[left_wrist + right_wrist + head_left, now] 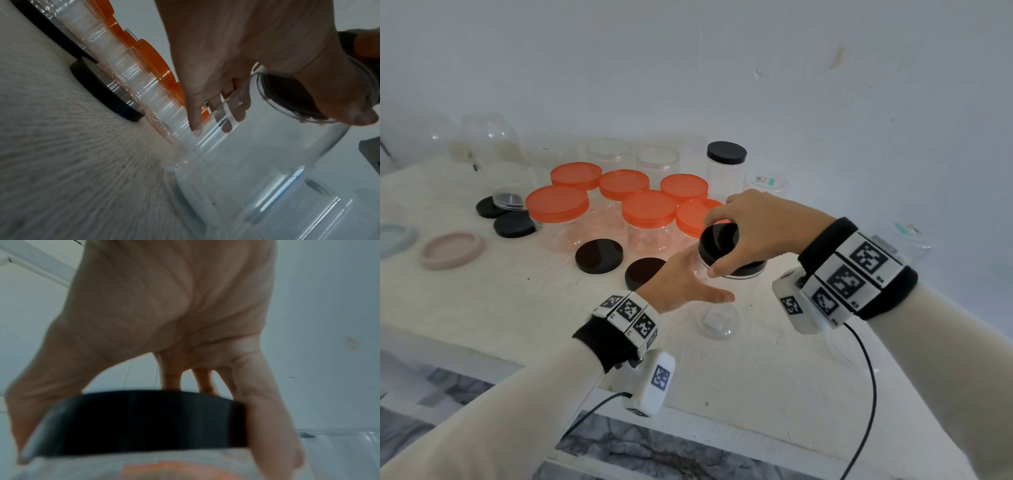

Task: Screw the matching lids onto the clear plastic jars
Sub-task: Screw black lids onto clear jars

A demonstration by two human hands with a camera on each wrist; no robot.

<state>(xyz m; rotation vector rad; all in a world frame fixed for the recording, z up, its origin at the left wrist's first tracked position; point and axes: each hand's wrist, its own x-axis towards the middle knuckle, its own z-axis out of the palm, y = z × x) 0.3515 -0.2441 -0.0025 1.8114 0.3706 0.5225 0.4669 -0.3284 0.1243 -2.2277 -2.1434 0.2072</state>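
Two hands on one clear jar [717, 318] near table [482, 308] front edge: left hand [681, 281] wraps jar body, fingers curled round it; right hand [760, 226] grips black lid [717, 243] on jar top. Behind: 2 loose black lids [599, 256], then orange-lidded jars [649, 209], black-lidded jar [726, 164] at back.

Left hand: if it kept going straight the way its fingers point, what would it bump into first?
Probably the nearest orange-lidded jar. The left hand already holds the clear jar, fingers pointing toward it; depth is unclear.
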